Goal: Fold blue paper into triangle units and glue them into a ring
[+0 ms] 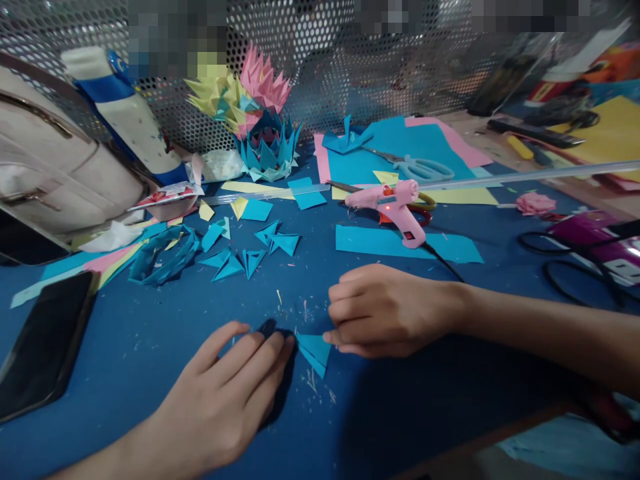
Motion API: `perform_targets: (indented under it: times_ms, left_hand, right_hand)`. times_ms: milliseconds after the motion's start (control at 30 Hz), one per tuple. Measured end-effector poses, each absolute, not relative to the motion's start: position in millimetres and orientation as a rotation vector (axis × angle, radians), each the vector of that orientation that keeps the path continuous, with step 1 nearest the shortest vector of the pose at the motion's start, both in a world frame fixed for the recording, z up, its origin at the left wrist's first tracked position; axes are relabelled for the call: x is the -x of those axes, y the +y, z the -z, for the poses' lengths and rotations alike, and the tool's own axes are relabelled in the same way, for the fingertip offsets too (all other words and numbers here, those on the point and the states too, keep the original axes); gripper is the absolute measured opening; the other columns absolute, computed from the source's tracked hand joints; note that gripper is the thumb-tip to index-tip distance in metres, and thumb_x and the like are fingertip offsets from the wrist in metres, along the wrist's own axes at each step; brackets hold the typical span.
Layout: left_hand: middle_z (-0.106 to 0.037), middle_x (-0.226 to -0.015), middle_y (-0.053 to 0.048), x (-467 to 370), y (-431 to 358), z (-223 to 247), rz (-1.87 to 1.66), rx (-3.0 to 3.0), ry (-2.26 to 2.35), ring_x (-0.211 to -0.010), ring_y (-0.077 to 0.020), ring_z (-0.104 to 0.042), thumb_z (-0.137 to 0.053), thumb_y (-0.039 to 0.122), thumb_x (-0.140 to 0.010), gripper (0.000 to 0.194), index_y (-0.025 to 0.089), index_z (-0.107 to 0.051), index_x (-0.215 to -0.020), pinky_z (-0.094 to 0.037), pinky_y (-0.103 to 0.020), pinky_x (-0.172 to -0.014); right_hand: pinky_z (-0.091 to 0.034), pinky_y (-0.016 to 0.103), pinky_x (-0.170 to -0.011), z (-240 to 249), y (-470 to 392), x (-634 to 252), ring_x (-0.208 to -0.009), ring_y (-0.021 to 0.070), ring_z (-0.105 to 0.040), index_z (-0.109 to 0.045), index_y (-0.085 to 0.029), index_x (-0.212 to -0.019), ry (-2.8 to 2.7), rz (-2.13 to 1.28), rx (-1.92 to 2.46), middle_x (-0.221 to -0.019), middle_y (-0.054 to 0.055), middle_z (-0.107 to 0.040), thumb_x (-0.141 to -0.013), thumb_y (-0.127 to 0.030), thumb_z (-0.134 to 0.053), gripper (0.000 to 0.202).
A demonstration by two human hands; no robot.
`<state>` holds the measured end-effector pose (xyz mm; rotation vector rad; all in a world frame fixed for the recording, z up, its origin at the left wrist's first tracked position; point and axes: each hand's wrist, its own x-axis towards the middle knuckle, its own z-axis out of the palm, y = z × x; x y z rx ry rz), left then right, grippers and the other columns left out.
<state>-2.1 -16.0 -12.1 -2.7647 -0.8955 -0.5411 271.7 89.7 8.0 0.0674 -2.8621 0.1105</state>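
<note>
Left hand (237, 392): fingers loosely bent; grip cannot be told.
Right hand (383, 312): curled narrow, touching folded blue paper triangle (315, 352); pinch unclear.
Hot-glue gun (393, 202): pink, beyond right hand.

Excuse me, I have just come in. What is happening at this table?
A person works with folded paper. The right hand, fingers curled, has a fingertip at the edge of a small blue paper triangle. The left hand rests just beside it; whether it touches is unclear. Several similar folded blue pieces lie beyond. A pink glue gun lies partly over a blue paper strip.
</note>
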Motion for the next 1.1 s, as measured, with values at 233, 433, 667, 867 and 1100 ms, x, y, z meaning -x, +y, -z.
perform_targets:
  times_ms: [233, 433, 667, 867, 1100]
  left_hand:
    - [-0.072, -0.115, -0.006, -1.2, -10.2, 10.4, 0.554, 2.768, -0.933, -0.096, -0.0181, -0.061, -0.051, 0.015, -0.099, 0.028, 0.011, -0.067, -0.122, -0.028, -0.039, -0.111]
    - [-0.064, -0.132, -0.009, -0.4, -8.1, 10.5, 0.426, 2.842, -1.048, -0.111, -0.0251, -0.058, -0.046, 0.02, -0.101, 0.037, 0.015, -0.059, -0.135, -0.027, -0.044, -0.107]
    - [-0.061, -0.137, -0.009, 0.6, -5.6, 12.2, 0.385, 2.855, -1.075, -0.118, -0.0251, -0.055, -0.046, 0.023, -0.1, 0.04, 0.017, -0.056, -0.138, -0.022, -0.044, -0.111]
    - [-0.061, -0.138, -0.007, 1.3, -4.5, 12.7, 0.433, 2.858, -1.006, -0.12, -0.0242, -0.054, -0.053, 0.022, -0.097, 0.04, 0.015, -0.057, -0.137, -0.02, -0.042, -0.116]
    - [-0.057, -0.144, -0.007, 0.8, -2.3, 8.8, 0.47, 2.954, -0.892, -0.121, -0.0215, -0.054, -0.053, 0.017, -0.098, 0.037, 0.009, -0.059, -0.133, -0.017, -0.042, -0.119]
  right_hand:
    - [-0.035, 0.034, -0.065, -3.5, 90.0, -271.9, -0.08, 0.0176, -0.054, -0.066, -0.017, -0.095, -2.79, -0.08, -0.101, -0.08, 0.002, -0.062, -0.1, -0.028, -0.05, 0.02]
    - [-0.045, 0.032, -0.083, -0.5, 89.7, -271.9, -0.104, 0.0169, -0.06, -0.066, -0.018, -0.111, -2.755, -0.203, -0.108, -0.115, 0.005, -0.07, -0.102, -0.029, -0.048, 0.023]
    - [-0.049, 0.032, -0.082, 0.0, 90.3, -270.8, -0.105, 0.0171, -0.064, -0.068, -0.017, -0.11, -2.723, -0.201, -0.112, -0.115, 0.006, -0.073, -0.101, -0.029, -0.049, 0.024]
    - [-0.051, 0.031, -0.087, 0.1, 90.2, -270.2, -0.107, 0.0165, -0.064, -0.069, -0.017, -0.11, -2.73, -0.164, -0.112, -0.118, 0.006, -0.072, -0.101, -0.03, -0.048, 0.026]
    - [-0.05, 0.032, -0.084, -2.3, 88.0, -269.3, -0.106, 0.0169, -0.063, -0.068, -0.016, -0.108, -2.74, -0.172, -0.109, -0.116, 0.007, -0.073, -0.102, -0.028, -0.045, 0.027]
